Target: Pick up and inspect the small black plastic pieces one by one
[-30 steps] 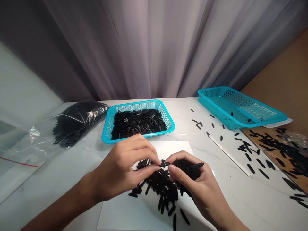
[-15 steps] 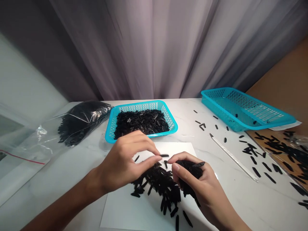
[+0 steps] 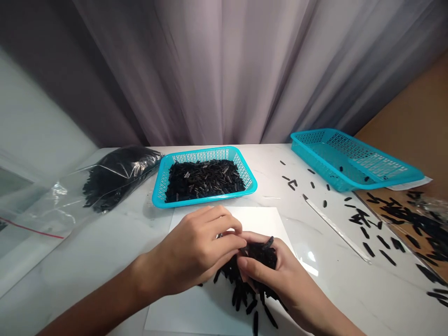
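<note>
My right hand (image 3: 276, 275) is cupped around a bunch of small black plastic pieces (image 3: 261, 252) just above a white sheet (image 3: 196, 308). My left hand (image 3: 199, 249) lies against it, fingers curled, its fingertips pinching into that bunch. More black pieces (image 3: 245, 298) lie loose on the sheet under both hands. Whether the left fingertips grip a piece is hidden.
A turquoise basket (image 3: 159, 189) full of black pieces sits behind the sheet. A second, nearly bare turquoise basket (image 3: 392, 175) stands at the right. A clear bag of black pieces (image 3: 115, 177) lies left. Loose pieces and a thin white strip (image 3: 336, 228) scatter the marble table at right.
My left hand had lifted one piece away from the right hand; now it has come back and closed against the bunch. Both hands sank lower over the sheet.
</note>
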Demonstrator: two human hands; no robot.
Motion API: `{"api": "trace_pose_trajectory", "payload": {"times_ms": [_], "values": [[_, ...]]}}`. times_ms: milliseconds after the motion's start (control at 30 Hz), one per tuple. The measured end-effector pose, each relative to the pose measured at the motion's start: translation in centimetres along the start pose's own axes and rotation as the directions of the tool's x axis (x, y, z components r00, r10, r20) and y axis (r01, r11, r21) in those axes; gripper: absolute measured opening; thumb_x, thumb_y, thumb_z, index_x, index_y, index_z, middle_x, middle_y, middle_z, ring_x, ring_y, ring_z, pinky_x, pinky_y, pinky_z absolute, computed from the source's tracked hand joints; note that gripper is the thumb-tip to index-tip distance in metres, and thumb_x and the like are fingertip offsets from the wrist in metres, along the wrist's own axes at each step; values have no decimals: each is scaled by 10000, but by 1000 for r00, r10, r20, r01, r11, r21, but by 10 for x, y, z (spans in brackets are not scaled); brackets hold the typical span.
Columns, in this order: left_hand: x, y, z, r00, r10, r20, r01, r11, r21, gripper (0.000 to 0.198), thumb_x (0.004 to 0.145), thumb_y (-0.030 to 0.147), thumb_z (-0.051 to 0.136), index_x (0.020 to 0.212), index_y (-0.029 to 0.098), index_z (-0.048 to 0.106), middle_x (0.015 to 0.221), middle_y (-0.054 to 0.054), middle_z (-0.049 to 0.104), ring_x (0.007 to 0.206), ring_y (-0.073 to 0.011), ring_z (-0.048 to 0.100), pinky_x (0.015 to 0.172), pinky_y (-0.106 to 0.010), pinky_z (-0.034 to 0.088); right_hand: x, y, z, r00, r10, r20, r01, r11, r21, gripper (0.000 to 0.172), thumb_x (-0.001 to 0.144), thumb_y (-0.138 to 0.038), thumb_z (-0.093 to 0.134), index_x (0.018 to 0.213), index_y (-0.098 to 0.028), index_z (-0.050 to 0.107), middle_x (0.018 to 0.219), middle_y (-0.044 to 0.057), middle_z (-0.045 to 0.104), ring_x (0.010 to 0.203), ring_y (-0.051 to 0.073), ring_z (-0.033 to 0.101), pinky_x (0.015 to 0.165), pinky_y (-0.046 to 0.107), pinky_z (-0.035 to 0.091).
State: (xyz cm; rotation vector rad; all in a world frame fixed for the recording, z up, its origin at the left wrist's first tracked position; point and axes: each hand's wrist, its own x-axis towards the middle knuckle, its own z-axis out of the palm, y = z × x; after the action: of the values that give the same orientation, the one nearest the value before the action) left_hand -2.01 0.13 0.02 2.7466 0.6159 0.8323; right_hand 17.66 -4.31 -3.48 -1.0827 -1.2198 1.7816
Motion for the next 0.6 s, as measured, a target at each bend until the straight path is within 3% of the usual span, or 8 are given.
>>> {"api": "trace_pose_trajectory", "payload": {"times_ms": [167,300,600], "values": [[-2,-6,0,997,-22,-79,27,998,57,117,909,112,641,1010,156,682,940,-49,699,872,-190,599,747,-333,497,1,0,-2,997,-17,-82,17,1000,-2,358,876,-433,695,1137,-189,681,658,-41,545,602,117,441,559,258,340],[-3,-7,0,988,-86,-128,94,994,61,62,899,139,664,955,158,682,909,-42,701,833,-184,603,725,-335,487,3,-1,-4,980,-65,-189,60,998,-31,303,861,-461,702,1010,-197,709,636,-37,535,586,123,439,539,260,331],[-3,-8,1,985,-36,-169,45,998,51,145,864,121,707,1003,153,683,891,-48,710,819,-176,614,711,-320,491,0,-8,-1,965,-106,-242,83,991,-103,280,855,-480,696,865,-200,706,617,-24,534,570,133,434,521,269,306]]}}
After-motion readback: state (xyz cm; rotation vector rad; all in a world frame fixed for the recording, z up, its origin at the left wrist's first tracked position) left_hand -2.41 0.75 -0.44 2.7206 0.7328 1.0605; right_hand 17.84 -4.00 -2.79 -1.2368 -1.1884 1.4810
